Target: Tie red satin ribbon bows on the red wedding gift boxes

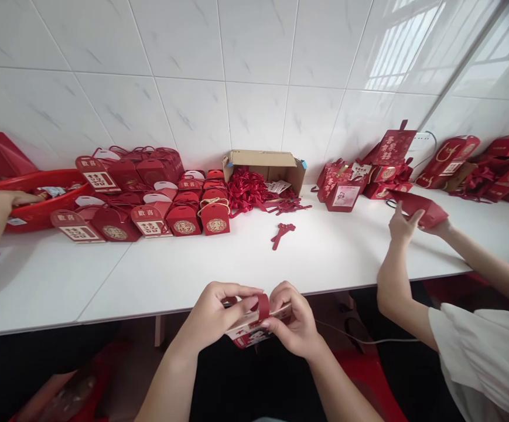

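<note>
Just off the table's front edge, my left hand (223,313) and my right hand (296,319) hold a small red and white printed box (249,335) between them. A red strap (263,307) arches over the top of the box. The fingers of my left hand reach the strap from one side, and my right thumb presses near its other side. Beyond the hands, a few loose red straps (283,234) lie on the white table (219,264).
Rows of red boxes (153,220) stand at the left beside a cardboard box (263,158) of red ribbons (248,189). A person's hand reaches into a red basin (38,218) at far left. At right, another person holds a red box (421,208).
</note>
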Tool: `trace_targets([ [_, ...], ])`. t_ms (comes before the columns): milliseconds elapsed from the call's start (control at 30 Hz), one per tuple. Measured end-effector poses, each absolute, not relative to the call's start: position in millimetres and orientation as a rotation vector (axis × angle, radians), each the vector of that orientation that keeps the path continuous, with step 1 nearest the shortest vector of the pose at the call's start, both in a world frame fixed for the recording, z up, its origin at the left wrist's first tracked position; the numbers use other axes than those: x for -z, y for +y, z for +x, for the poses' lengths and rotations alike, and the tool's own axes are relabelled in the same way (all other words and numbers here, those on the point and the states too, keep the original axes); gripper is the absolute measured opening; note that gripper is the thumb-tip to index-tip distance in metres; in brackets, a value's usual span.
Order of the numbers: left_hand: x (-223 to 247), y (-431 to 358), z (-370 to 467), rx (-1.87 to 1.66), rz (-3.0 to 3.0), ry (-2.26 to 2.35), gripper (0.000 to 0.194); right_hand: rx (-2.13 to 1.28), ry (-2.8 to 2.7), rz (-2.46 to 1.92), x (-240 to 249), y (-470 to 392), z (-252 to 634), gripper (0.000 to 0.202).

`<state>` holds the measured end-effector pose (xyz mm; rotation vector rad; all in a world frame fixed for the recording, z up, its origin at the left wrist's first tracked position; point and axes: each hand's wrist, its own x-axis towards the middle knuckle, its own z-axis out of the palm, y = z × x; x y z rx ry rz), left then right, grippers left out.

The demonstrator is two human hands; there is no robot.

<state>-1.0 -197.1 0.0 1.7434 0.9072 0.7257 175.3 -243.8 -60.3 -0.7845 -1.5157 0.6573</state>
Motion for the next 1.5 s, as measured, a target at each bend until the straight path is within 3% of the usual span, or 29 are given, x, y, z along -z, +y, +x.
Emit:
trace_targets([
  [367, -4.6, -204.1, 1.2, -0.682, 1.476, 0.834, 0.025, -0.876, -1.347, -0.679, 67.7, -243.0, 169.5, 0.02],
  [833, 7.5, -217.4, -7.9, -0.724, 1.478, 0.626, 0.025, -0.723, -1.367, -0.695, 73.4, -243.9, 173.7, 0.021],
  [1067, 29.1, -223.4, 7.8, -1.0, 1.594, 0.712, 0.005, -0.563, -1.447, -0.696, 71.1, -245.0, 176.0, 0.024],
  [1300, 33.5, -224.9, 5.9, -1.106, 1.816, 0.604, 0.019, -0.638, -1.468, -0.676, 67.2, -249.9, 176.6, 0.022],
  [1500, 37.6, -222.4, 3.2, -1.037, 1.797, 0.619, 0.016, -0.669, -1.496, -0.717, 66.7, -251.6, 177.7, 0.022],
])
